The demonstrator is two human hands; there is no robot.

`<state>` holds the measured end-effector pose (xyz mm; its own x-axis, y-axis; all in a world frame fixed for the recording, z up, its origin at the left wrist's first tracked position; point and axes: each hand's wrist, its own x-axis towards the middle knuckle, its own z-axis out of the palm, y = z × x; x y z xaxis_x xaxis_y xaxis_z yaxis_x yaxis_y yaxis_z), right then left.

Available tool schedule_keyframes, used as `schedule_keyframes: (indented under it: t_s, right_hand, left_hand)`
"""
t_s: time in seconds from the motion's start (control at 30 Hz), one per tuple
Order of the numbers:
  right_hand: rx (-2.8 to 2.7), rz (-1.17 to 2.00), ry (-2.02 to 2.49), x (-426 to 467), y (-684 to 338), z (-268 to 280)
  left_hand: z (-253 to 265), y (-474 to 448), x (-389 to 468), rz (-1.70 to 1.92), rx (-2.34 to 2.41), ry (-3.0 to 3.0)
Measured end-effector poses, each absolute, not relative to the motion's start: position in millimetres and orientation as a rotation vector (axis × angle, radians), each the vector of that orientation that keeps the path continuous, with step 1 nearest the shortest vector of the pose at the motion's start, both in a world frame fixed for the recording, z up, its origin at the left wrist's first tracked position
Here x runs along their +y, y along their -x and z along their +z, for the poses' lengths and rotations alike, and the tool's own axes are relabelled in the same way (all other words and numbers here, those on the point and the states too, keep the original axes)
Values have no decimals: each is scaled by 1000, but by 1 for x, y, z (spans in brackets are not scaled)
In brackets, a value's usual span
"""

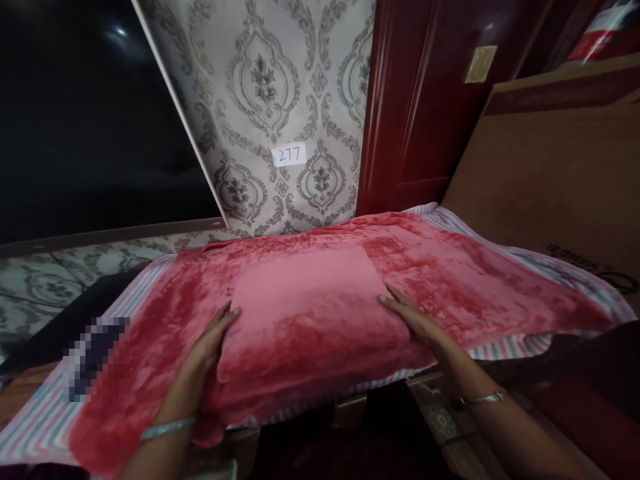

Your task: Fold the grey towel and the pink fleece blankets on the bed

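Note:
A folded pink plush blanket (315, 300) lies as a thick, roughly rectangular bundle in the middle of the table. My left hand (215, 333) rests along its left side, fingers stretched out and touching the edge. On the opposite side my right hand (413, 317) lies against the right edge, its fingers extended and slightly apart. Neither hand is wrapped round the bundle. Under it spreads a red-pink plush cloth (460, 280), which reaches far to both sides; I cannot tell whether the two are one piece.
A striped cloth (35, 420) shows beneath the plush layer. Behind are a large black screen (90, 120) and patterned wallpaper with a paper label (289, 154) reading 277. At the right stand a dark red door panel (410, 100) and a big cardboard box (550, 167).

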<state>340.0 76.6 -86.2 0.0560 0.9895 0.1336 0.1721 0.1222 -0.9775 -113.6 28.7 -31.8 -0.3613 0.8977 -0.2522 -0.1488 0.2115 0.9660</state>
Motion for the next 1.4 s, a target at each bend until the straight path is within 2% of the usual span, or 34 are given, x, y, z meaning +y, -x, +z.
schedule_keyframes:
  t_s: [0.27, 0.47, 0.6, 0.77, 0.83, 0.97, 1.03, 1.2, 1.27, 1.4]
  right_hand:
    - [-1174, 1346, 1224, 118, -314, -49]
    - [-1358, 1259, 1119, 134, -302, -32]
    - [-1371, 1136, 1095, 143, -306, -46]
    - [-1517, 1200, 1186, 154, -317, -66]
    - [-1583, 1039, 1296, 160, -317, -60]
    - [-1809, 514, 1578, 177, -289, -19]
    - [-1997, 372, 1642, 184, -262, 3]
    - [-2275, 235, 1792, 187, -202, 10]
    - [-2334, 227, 1802, 186, -196, -4]
    - [-2368, 174, 1777, 187, -200, -29]
  left_hand:
    - [-14, 111, 92, 1368, 1538, -628]
    - [4, 105, 130, 1330, 1659, -796]
    - [3, 105, 138, 1377, 1661, -940]
    - [-10, 114, 138, 1198, 1793, -997]
    - [-7, 117, 140, 1174, 1833, -1014]
    - [16, 102, 157, 1164, 1972, -1280]
    - [27, 81, 169, 985, 2095, -1590]
    - [17, 34, 183, 219, 2264, -2114]
    - [1, 29, 182, 86, 2261, -2159]
    - [-23, 35, 179, 63, 2239, -2213]
